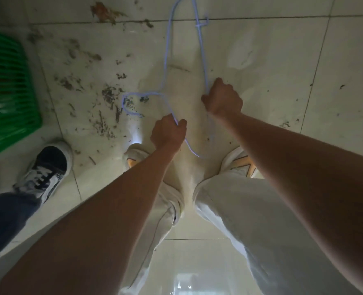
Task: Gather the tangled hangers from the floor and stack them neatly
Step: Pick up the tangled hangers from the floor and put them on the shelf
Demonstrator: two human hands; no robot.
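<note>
Both hands are fisted well apart, left hand (168,134) and right hand (222,98), on a thin pale-blue hanger (165,60) that looks light, springy, best gripped along its straight runs.

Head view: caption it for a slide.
Both hands, left and right, grip a pale blue cord above a dirty tiled floor.

Both bare arms reach straight down and forward, elbows nearly locked. The left hand (168,133) is curled into a fist, knuckles up — the right hand (222,97) too, fisted and pushed a little farther out than the left.
</note>
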